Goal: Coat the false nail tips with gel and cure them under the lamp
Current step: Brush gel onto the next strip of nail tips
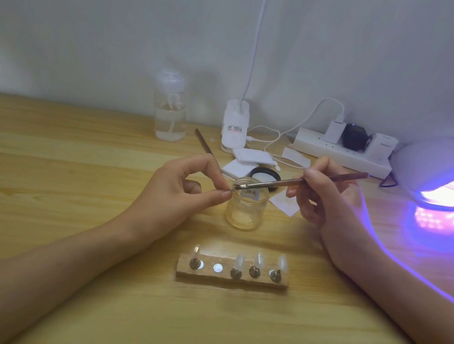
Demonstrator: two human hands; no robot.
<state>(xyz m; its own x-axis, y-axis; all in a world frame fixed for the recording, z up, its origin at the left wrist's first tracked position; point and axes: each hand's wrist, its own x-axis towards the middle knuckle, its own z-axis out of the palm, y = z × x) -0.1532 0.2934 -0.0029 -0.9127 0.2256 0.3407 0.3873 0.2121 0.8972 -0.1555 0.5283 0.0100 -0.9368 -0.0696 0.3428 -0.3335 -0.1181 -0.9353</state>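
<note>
- cure lamp (441,165) glows purple, far right on the table (80,155)
- right hand (327,203) grips the brush (289,182), its bristles over the gel jar (247,205)
- left hand (187,187) pinches something tiny at the jar's rim, can't tell what
- wooden holder (232,277) sits nearest me, four nail tips (239,261) standing on it

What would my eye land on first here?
The curing lamp at the far right, spilling violet light across the table. Then, centre, the left hand pinching a small piece near the tip of the brush held by the right hand, above a glass jar. In front, a wooden block carries four nail tips.
</note>
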